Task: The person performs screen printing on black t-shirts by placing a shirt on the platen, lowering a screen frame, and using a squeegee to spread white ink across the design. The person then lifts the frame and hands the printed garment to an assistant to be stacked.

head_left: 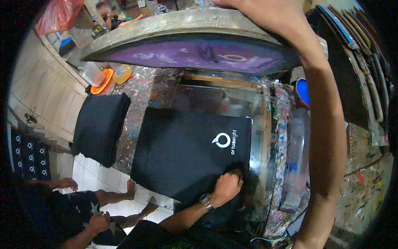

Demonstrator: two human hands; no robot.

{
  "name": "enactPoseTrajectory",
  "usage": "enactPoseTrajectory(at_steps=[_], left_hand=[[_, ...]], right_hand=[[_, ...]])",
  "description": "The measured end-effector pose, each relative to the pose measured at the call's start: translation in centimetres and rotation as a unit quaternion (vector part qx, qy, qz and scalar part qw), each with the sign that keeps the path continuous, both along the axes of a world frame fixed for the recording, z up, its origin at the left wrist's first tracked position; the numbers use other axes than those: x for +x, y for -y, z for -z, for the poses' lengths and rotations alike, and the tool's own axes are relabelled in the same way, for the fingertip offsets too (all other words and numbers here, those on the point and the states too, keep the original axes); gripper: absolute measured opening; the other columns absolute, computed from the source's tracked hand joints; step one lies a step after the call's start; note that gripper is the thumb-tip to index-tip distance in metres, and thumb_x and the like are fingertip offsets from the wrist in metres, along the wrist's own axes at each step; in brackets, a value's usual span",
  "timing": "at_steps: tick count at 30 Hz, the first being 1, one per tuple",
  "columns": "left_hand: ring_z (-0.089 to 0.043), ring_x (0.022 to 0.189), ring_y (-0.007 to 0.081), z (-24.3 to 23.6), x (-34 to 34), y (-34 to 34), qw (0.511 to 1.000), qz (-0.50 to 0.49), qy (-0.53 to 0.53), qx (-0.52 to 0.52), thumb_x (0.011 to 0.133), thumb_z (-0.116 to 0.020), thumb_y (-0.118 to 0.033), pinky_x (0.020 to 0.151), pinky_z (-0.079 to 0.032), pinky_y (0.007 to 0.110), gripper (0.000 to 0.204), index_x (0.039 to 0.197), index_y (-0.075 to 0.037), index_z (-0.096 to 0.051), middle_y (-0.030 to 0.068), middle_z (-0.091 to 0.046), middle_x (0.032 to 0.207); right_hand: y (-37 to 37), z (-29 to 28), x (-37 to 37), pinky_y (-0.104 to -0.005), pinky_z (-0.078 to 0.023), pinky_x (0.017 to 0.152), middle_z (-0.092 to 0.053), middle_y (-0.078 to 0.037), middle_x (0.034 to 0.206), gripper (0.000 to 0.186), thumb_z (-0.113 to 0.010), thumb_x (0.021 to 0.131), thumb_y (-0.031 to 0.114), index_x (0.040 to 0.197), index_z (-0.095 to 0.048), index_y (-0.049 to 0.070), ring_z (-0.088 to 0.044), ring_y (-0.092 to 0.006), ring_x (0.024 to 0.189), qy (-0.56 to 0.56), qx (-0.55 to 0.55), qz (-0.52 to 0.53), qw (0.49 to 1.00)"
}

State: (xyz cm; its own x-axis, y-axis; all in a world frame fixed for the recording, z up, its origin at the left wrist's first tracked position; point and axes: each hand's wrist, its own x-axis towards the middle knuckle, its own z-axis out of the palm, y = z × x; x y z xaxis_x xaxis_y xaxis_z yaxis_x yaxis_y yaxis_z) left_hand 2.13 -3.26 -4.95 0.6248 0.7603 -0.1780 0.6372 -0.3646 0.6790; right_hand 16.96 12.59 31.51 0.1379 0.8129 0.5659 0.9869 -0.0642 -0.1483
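A black cloth panel (178, 153) lies flat on the printing table, with a white ring-shaped logo (221, 140) and lettering near its right edge. My left hand (227, 189), a metal watch at its wrist, is closed at the cloth's lower right edge and seems to pinch it; the fingertips are partly hidden. Beyond the cloth, a wood-framed printing screen (182, 52) with purple mesh is tilted up. My right hand (259, 10) reaches far forward and grips the top edge of that frame; its fingers are partly cut off by the picture's edge.
A stack of black cloth (101, 124) sits left of the panel. Past it are an orange dish (101, 82) and a plastic container. A blue paint tub (303, 93) stands right, near leaning screens (360, 45). Another person (83, 211) is at lower left, beside printed black pieces (31, 155).
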Motion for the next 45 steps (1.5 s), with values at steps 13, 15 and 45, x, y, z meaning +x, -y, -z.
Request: enactPoseTrajectory(at_steps=[13, 15, 45], left_hand=[[-0.064, 0.076, 0.0389, -2.6, 0.8, 0.9, 0.985, 0.136, -0.029, -0.099, 0.080, -0.057, -0.015, 0.070, -0.052, 0.052, 0.023, 0.097, 0.000, -0.063, 0.0222, -0.065, 0.082], [-0.065, 0.070, 0.0373, -1.3, 1.9, 2.7, 0.993, 0.106, -0.036, 0.043, 0.082, -0.056, -0.017, 0.064, -0.052, 0.052, 0.022, 0.097, -0.002, -0.062, 0.0234, -0.064, 0.076], [-0.055, 0.089, 0.0388, 0.5, -18.1, -12.2, 0.924, -0.305, 0.020, 0.230, 0.093, -0.054, -0.021, 0.075, -0.042, 0.047, 0.021, 0.096, -0.001, -0.051, 0.0210, -0.057, 0.088]], right_hand=[[-1.7, -0.4, 0.7, -0.0473, -0.050, 0.083, -0.065, -0.032, 0.094, 0.078, -0.055, 0.080, 0.066, 0.088, -0.068, -0.010, -0.063, -0.0452, 0.094, 0.004, -0.012, 0.025, 1.000], [-1.8, -0.9, 1.2, -0.0476, -0.050, 0.083, -0.065, -0.032, 0.094, 0.080, -0.055, 0.079, 0.068, 0.088, -0.067, -0.011, -0.063, -0.0457, 0.095, 0.005, 0.001, 0.032, 0.999], [-5.7, -1.6, 3.8, -0.0441, -0.046, 0.088, -0.067, -0.028, 0.097, 0.081, -0.048, 0.079, 0.071, 0.099, -0.069, -0.005, -0.065, -0.0386, 0.094, -0.009, -0.072, 0.034, 0.997]])
